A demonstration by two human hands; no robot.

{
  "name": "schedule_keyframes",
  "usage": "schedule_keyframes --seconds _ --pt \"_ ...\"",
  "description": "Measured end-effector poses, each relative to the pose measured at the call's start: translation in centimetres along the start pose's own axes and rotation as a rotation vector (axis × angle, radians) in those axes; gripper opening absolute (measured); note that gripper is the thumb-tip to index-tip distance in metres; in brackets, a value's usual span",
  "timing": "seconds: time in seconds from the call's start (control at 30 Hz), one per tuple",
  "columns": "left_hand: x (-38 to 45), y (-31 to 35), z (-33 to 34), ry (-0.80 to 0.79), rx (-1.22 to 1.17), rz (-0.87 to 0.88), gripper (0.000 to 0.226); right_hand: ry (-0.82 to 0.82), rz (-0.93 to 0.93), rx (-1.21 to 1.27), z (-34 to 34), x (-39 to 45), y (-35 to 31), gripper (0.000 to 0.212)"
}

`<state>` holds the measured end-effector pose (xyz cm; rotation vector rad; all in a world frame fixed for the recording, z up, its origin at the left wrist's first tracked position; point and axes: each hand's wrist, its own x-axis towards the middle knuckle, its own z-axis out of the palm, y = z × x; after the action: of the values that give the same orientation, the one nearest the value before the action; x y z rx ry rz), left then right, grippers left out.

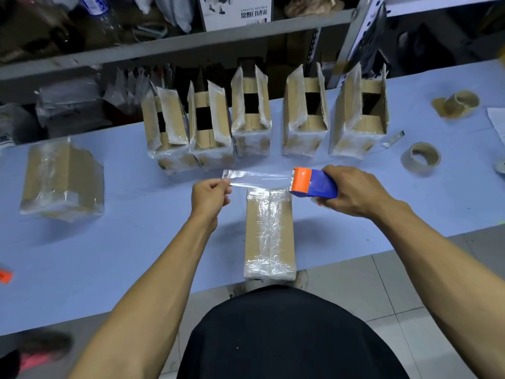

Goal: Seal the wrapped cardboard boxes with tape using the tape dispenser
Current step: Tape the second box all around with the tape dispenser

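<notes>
Left hand (209, 197): curled, pinched the free end of the clear tape strip (257, 178) between thumb and fingers; held above the counter, left of the near box.
Right hand (352, 191): wrapped round the body of the tape dispenser (314, 183); held over the far right corner of the near box.
Tape dispenser: blue housing with orange front end; orange end pointed left toward the left hand.
Clear tape strip: stretched roughly level between dispenser and left hand, above the far end of the near box; contact with the box could not be told.
Near box (270, 233): cardboard, wrapped in clear film, closed; lay flat at the front edge of the counter, long side running away from the person, between the two forearms.
Open boxes (251, 116): five film-wrapped cardboard boxes in a row across the far part of the counter, flaps raised; left two touching, right two set slightly apart.
Closed wrapped box (62, 179): lay alone at the left of the counter, well apart from the row.
Counter (131, 242): pale blue surface.
Tape cores (420, 158): one brown cardboard ring on the right of the counter, another further back near the right edge.
Orange scrap (5, 276): at the left edge of the counter.
Shelf (175, 47): grey metal rack behind the counter, loaded with bags and a printed carton.
</notes>
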<state>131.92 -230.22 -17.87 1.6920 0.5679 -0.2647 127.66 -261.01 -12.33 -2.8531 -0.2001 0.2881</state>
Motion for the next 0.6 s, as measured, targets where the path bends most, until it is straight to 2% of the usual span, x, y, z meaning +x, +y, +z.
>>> schedule_keyframes --seconds 0.23,0.3,0.37,0.43,0.5,0.57,0.6 --pt "0.0 -3.3 1.8 -0.005 0.047 -0.040 0.022 -0.078 0.069 -0.007 1.2 0.2 1.1 0.039" --pt "-0.2 -3.8 2.8 -0.009 0.036 -0.097 0.019 -0.092 0.094 0.009 1.8 0.2 0.9 0.039" --pt "-0.5 -4.2 4.1 -0.015 -0.085 -0.232 0.020 -0.102 0.105 0.027 2.3 0.3 0.6 0.039" --pt "-0.6 -4.3 4.7 -0.054 -0.236 -0.416 0.033 -0.110 0.111 0.033 2.6 0.2 0.5 0.039" --pt "-0.4 -4.3 4.6 -0.116 -0.269 -0.557 0.038 -0.112 0.113 0.042 2.9 0.2 0.6 0.041" --pt "-0.2 -3.8 4.5 -0.097 -0.193 -0.553 0.034 -0.105 0.115 0.057 3.2 0.0 0.6 0.040" --pt "0.0 -3.4 4.6 -0.053 -0.114 -0.469 0.036 -0.099 0.113 0.067 3.3 0.1 0.5 0.041"
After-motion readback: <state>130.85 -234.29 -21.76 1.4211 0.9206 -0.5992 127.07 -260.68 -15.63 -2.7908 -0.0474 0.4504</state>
